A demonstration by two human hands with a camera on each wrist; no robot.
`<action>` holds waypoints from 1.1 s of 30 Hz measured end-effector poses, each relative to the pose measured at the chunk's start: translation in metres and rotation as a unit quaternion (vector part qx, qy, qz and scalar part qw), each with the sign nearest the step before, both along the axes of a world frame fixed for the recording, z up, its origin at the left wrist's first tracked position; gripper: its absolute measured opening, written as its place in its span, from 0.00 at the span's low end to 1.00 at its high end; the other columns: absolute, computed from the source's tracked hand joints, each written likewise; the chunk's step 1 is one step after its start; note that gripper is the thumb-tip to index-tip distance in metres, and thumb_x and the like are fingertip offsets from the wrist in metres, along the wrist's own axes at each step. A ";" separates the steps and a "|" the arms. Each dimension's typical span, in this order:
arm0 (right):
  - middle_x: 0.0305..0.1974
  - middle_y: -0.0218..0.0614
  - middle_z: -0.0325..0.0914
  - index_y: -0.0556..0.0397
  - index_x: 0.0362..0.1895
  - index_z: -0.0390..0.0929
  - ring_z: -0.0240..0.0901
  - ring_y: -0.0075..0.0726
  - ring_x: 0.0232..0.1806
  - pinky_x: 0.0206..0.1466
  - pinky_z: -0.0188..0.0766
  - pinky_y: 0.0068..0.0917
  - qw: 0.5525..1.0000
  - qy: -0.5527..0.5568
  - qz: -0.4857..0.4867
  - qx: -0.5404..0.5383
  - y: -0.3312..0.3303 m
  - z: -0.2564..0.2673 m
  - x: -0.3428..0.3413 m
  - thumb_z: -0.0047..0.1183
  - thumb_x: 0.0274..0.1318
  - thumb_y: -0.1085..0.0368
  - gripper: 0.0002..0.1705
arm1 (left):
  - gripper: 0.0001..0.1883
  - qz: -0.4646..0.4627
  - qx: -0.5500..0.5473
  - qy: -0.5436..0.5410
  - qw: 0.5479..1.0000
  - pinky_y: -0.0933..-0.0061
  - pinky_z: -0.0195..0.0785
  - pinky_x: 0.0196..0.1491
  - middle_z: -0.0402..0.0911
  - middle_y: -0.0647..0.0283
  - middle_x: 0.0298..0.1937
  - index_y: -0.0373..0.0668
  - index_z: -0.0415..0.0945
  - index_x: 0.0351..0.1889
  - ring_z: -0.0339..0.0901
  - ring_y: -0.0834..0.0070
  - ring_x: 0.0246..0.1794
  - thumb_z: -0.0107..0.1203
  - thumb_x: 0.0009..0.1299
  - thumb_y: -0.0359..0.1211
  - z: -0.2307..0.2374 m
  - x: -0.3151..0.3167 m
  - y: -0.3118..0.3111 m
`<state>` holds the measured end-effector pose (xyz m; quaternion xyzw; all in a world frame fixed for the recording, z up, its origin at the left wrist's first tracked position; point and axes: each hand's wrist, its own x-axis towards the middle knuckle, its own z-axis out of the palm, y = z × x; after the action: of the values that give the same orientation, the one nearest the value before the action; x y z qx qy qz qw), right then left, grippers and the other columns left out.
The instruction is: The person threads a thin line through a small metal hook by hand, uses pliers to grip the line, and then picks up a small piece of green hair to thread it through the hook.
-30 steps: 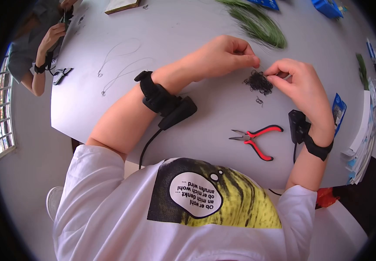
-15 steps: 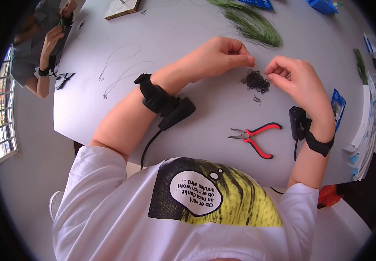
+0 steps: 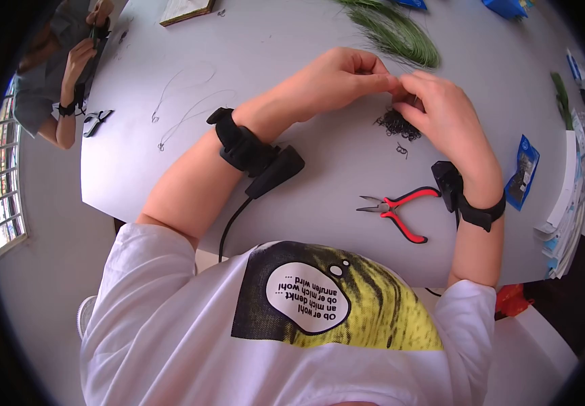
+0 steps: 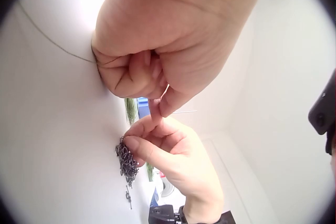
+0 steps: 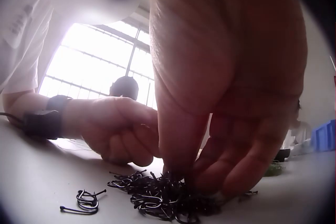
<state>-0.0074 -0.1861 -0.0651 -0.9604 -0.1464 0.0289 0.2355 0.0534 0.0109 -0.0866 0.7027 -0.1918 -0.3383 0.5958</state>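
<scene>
My left hand [image 3: 347, 81] pinches a thin line [image 4: 58, 46] between thumb and forefinger; a fine end shows beyond the fingertips in the left wrist view. Close against it is my right hand [image 3: 448, 115], fingers bent, its forefinger at the left fingertips. The right thumb overlaps the pile of black hooks [image 5: 157, 198] in the left wrist view; whether it touches or holds a hook is hidden. A few loose hooks [image 5: 86, 202] lie beside the pile. Red-handled pliers [image 3: 411, 196] lie spread nearer my body.
Green strands [image 3: 404, 44] lie beyond my hands, a blue packet [image 3: 523, 172] right of my right wrist. Looped lines [image 3: 164, 128] and a wooden board [image 3: 187, 9] are on the left. Another person [image 3: 76, 64] works at the left edge. Papers [image 3: 563, 203] line the right edge.
My right hand has moved left and away from my body, up to the left fingertips, and now covers part of the pile. My left hand has shifted slightly away from my body.
</scene>
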 end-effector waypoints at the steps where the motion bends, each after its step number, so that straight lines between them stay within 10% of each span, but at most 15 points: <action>1: 0.32 0.37 0.79 0.53 0.34 0.79 0.77 0.45 0.35 0.39 0.73 0.37 1.000 0.006 -0.003 -0.012 0.000 0.000 0.000 0.58 0.50 0.69 0.05 | 0.12 0.001 0.000 -0.001 1.000 0.83 0.57 0.29 0.80 0.72 0.31 0.41 0.81 0.34 0.65 0.88 0.27 0.59 0.71 0.40 -0.001 0.000 0.000; 3: 0.31 0.37 0.79 0.55 0.33 0.78 0.77 0.43 0.34 0.38 0.73 0.36 1.000 0.029 -0.005 0.001 -0.002 0.001 0.000 0.58 0.50 0.69 0.05 | 0.12 -0.003 -0.001 -0.008 1.000 0.85 0.43 0.22 0.69 0.82 0.23 0.46 0.81 0.34 0.54 0.94 0.20 0.59 0.72 0.44 -0.001 -0.001 0.000; 10: 0.28 0.25 0.74 0.58 0.32 0.75 0.67 0.17 0.28 0.31 0.65 0.19 0.984 0.127 -0.048 0.118 -0.009 0.022 -0.006 0.57 0.57 0.70 0.05 | 0.12 0.003 0.005 -0.023 1.000 0.84 0.44 0.23 0.70 0.81 0.24 0.44 0.82 0.36 0.55 0.93 0.21 0.59 0.72 0.42 -0.001 -0.001 -0.001; 16: 0.28 0.25 0.77 0.56 0.34 0.76 0.66 0.17 0.26 0.28 0.61 0.19 0.958 0.112 -0.065 0.256 -0.005 0.029 -0.006 0.56 0.60 0.68 0.05 | 0.12 0.006 -0.046 -0.043 0.998 0.83 0.45 0.23 0.70 0.81 0.23 0.44 0.84 0.38 0.54 0.93 0.20 0.58 0.73 0.42 -0.006 -0.004 -0.003; 26: 0.37 0.26 0.70 0.57 0.36 0.74 0.74 0.17 0.39 0.38 0.65 0.13 0.965 0.060 -0.006 0.256 -0.008 0.027 -0.003 0.51 0.64 0.74 0.01 | 0.13 -0.056 -0.153 0.311 0.936 0.84 0.36 0.18 0.51 0.82 0.20 0.40 0.78 0.42 0.45 0.92 0.18 0.52 0.78 0.40 0.009 -0.003 0.002; 33: 0.29 0.23 0.70 0.56 0.33 0.75 0.55 0.16 0.21 0.25 0.55 0.18 0.971 -0.053 0.011 0.234 -0.002 0.029 -0.004 0.59 0.56 0.73 0.05 | 0.10 -0.067 -0.187 0.361 0.911 0.86 0.36 0.17 0.53 0.82 0.21 0.45 0.74 0.33 0.46 0.93 0.18 0.56 0.75 0.39 0.004 0.003 0.005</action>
<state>-0.0118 -0.1886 -0.0360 -0.8772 -0.1724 -0.0547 0.4447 0.0568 0.0161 -0.0829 0.3939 -0.0702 -0.5655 0.7212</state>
